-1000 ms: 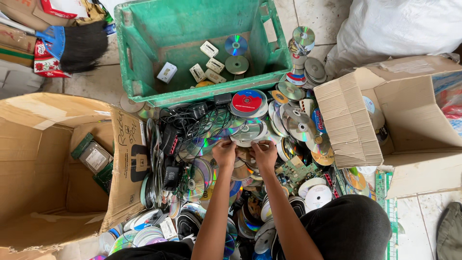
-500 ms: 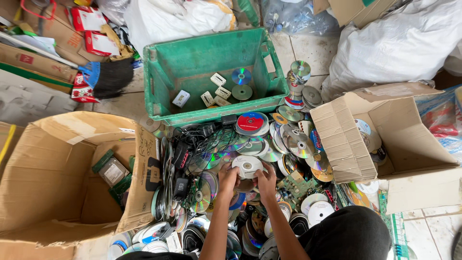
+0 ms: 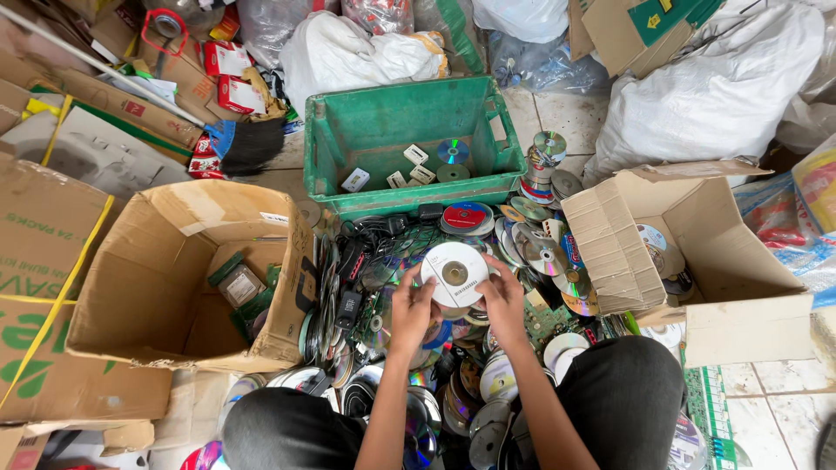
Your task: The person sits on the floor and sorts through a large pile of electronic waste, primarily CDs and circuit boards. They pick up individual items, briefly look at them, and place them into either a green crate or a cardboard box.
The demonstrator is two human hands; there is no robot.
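Glossy plastic disc [image 3: 455,273], matt green plastic crate [image 3: 396,130], rough brown cardboard box [image 3: 165,278].

Green crate [image 3: 348,148], 2 cardboard boxes [image 3: 157,287] [image 3: 740,305], white sacks [image 3: 714,87], broom [image 3: 248,144].

Both forearms reach forward from the bottom of the view, close together and nearly parallel. The left hand [image 3: 411,300] and right hand [image 3: 505,296] are raised side by side, fingers curled inward and pinching, thumbs toward each other.
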